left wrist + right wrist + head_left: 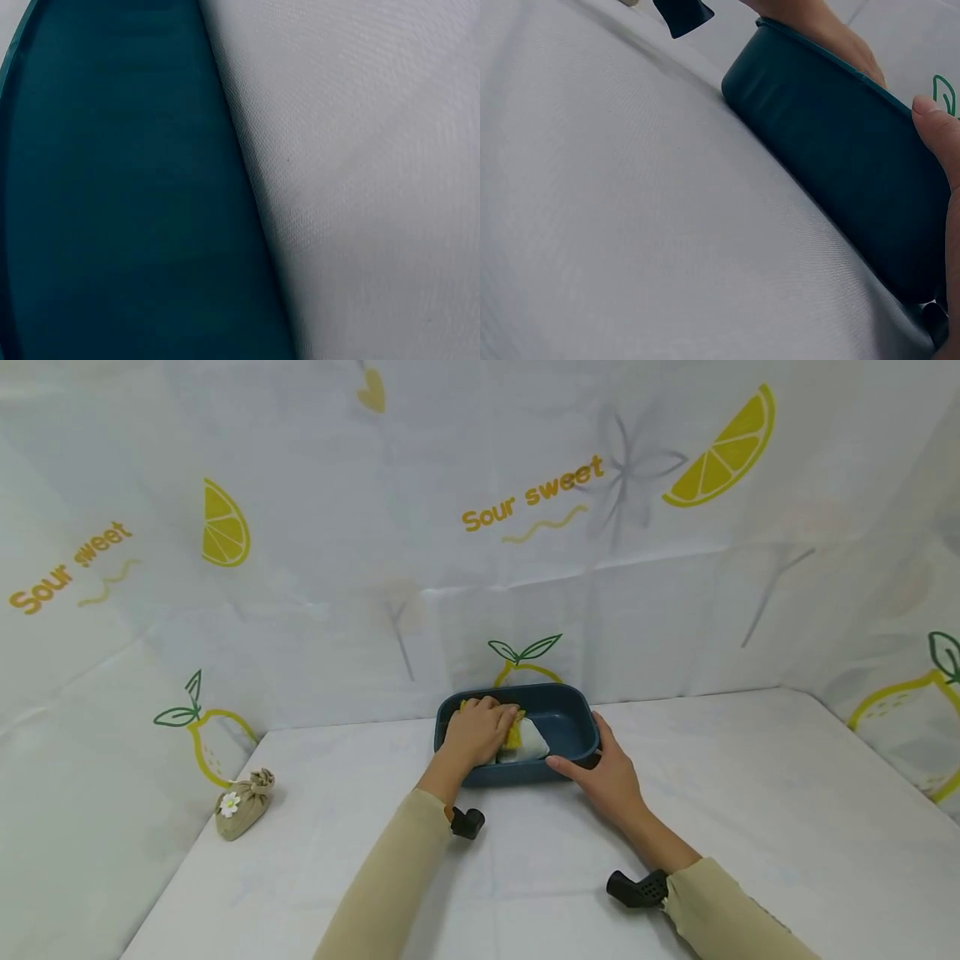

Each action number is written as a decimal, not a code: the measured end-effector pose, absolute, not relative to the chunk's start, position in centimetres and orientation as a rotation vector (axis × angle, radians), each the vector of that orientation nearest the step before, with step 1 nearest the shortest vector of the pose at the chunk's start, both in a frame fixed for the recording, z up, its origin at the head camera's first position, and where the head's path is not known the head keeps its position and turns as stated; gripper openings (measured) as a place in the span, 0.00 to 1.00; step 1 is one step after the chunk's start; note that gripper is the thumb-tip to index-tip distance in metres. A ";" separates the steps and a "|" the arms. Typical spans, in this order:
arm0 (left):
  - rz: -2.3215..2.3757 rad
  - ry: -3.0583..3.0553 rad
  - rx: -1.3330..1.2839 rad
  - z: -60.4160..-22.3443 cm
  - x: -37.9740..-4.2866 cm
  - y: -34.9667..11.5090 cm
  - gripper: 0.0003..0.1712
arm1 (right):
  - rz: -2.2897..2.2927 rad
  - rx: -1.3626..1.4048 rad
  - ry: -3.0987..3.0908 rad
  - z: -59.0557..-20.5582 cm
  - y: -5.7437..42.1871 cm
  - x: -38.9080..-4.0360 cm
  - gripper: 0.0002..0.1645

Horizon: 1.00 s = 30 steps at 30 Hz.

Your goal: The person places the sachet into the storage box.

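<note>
A dark blue rectangular basin (564, 732) stands on the white-covered table near the back cloth. My left hand (478, 733) reaches over its front rim and holds a crumpled yellow piece (514, 737); its fingertips are partly hidden. Beside that, a white soft-looking bundle (532, 744) lies in the basin, its kind unclear. At the front right corner my right hand (613, 783) grips the basin, thumb on the front rim and fingers round the right side. The left wrist view shows only the basin's outer wall (127, 180) and cloth.
A small tan drawstring pouch (243, 806) with a white flower sits at the table's left edge. Behind the basin hangs a white cloth (337, 635) printed with lemons. Each wrist carries a black camera mount (637, 890).
</note>
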<state>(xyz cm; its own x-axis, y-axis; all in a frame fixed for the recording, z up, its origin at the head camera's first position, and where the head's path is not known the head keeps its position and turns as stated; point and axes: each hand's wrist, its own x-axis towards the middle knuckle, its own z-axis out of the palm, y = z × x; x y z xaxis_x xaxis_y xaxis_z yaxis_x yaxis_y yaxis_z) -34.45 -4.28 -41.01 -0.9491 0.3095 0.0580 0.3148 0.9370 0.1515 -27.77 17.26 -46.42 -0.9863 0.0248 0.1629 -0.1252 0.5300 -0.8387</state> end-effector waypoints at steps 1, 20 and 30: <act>-0.228 -3.058 -0.487 -41.0 -34.4 -4.3 0.30 | 1.453 0.089 -2.611 -46.4 17.2 -27.8 0.65; -0.450 -2.948 -0.479 -39.3 -32.6 -7.3 0.26 | 1.430 0.088 -2.629 -46.9 16.8 -28.1 0.66; -0.596 -2.791 -0.446 -37.6 -29.6 -12.3 0.25 | 1.426 0.087 -2.632 -46.4 17.2 -27.9 0.65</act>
